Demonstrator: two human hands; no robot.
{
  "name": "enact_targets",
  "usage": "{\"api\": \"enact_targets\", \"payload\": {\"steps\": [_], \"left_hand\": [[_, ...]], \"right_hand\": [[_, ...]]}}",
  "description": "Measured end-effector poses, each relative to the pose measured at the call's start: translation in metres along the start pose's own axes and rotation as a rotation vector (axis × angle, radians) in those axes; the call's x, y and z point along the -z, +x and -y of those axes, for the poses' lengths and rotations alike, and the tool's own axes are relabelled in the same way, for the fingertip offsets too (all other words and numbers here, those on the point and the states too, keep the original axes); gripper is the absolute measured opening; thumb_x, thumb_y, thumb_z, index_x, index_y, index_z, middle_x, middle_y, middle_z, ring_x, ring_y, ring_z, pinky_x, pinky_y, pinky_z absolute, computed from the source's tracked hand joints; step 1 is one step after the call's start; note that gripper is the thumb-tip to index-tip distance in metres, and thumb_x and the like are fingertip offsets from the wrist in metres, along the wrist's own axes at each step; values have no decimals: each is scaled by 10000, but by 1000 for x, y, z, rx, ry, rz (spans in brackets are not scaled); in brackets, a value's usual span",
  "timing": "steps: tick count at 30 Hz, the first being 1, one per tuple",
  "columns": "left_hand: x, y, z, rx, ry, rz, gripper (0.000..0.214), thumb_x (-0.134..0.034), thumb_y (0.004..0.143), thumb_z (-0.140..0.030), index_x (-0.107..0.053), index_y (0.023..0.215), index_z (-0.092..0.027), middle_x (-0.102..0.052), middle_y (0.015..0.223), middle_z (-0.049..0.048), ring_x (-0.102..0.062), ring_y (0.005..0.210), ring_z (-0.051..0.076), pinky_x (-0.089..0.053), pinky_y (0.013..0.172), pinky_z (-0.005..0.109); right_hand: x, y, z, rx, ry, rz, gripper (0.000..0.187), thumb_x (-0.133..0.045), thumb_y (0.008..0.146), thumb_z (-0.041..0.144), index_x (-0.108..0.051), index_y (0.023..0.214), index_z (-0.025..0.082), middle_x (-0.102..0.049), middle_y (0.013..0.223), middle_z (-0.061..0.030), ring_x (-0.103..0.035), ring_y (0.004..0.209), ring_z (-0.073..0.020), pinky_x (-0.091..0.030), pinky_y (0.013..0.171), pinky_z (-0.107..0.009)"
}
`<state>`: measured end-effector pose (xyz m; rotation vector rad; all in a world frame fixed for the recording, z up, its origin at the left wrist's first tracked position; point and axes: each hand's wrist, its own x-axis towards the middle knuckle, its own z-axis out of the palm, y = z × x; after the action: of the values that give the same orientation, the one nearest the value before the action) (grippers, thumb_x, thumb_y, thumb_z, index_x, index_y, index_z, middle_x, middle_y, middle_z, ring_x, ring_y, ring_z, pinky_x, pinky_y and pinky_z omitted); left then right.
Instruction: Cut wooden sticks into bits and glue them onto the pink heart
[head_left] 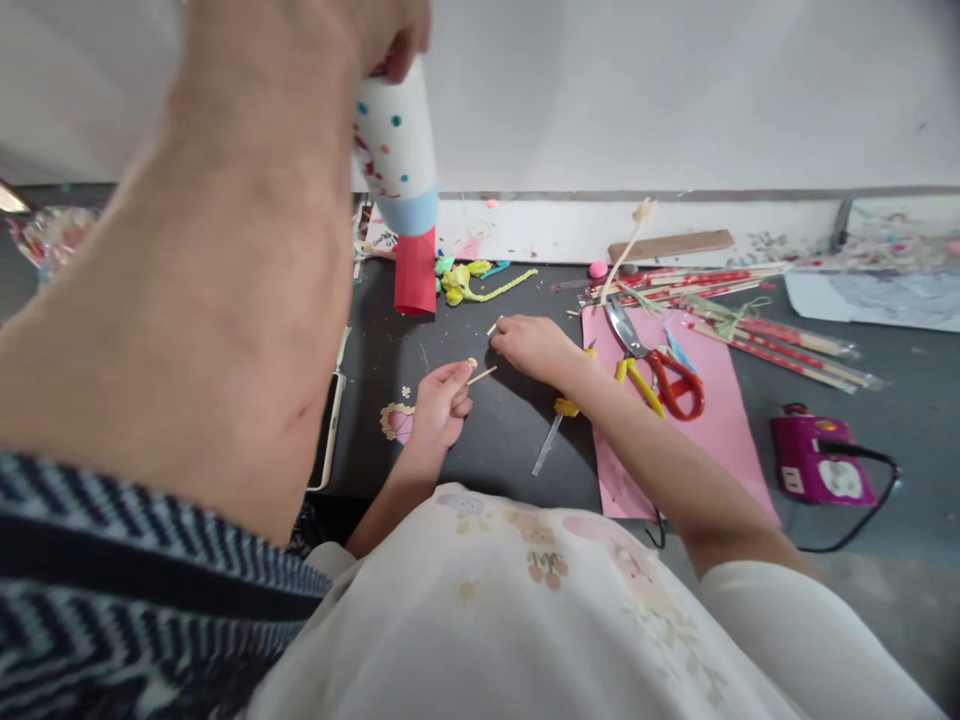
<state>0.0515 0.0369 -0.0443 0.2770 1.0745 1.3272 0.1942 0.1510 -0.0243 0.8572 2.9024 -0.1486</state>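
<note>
My left hand [441,408] is closed in a pinch near the middle of the dark table. A thin wooden stick [484,375] juts to the right from its fingers, and a tiny beige piece [472,363] shows at the fingertips. My right hand [534,347] lies low over the table, fingers curled together, with a short wooden stick [493,326] poking out at their tips. Beside my left hand is a pink heart-shaped piece [397,423] with a beige bumpy border, partly covered by the hand. A small beige flower shape [406,392] lies just above it.
Another person's arm [247,230] crosses the left side, its hand gripping a dotted cone [401,140] with a red tube end. Right: pink sheet [720,450], red-handled scissors [679,385], wrapped sticks [795,350], purple box [823,460] with cable. Behind: yellow flower [465,283]. Left: phone [328,440].
</note>
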Motion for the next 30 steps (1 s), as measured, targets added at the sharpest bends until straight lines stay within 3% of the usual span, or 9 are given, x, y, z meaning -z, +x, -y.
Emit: {"api": "enact_targets", "payload": {"steps": [8,16,20,25,30], "left_hand": [[-2,-1,0,1,15,-30,311,-841,581,-335,-680,759,-138,-230,447,-132,-158,368,-18,-147,350,112],[-5,-1,0,-20,-40,-57,301,-872,520,-280,-684,711,-142,-487,488,-86,-194,346,-37,-133,329,120],[-9,-3,-2,-17,-10,-39,310,-874,525,-295,-684,717,-142,-452,479,-96,-185,350,-35,-133,331,116],[-14,-10,-3,-11,22,-25,296,-862,549,-286,-668,720,-143,-296,428,-128,-168,360,-23,-145,344,114],[-23,-18,-3,6,89,62,283,-832,610,-312,-643,732,-140,-227,459,-129,-163,377,-14,-152,350,117]], "right_hand": [[2,-7,-1,-10,24,-80,234,-427,924,163,-657,893,135,-643,935,-101,-594,839,-196,-328,629,-304],[12,-35,9,-93,145,-202,214,-448,916,195,-646,848,151,-631,892,-75,-575,778,-166,-338,652,-283],[13,-48,13,-147,343,-322,195,-485,906,210,-664,845,161,-616,840,-56,-562,765,-151,-355,661,-258],[7,-59,17,-194,736,-583,146,-555,884,238,-682,861,168,-600,777,-32,-541,714,-130,-400,656,-242],[1,-70,31,-247,993,-779,105,-620,843,249,-696,833,177,-604,757,-17,-499,635,-109,-417,603,-247]]}}
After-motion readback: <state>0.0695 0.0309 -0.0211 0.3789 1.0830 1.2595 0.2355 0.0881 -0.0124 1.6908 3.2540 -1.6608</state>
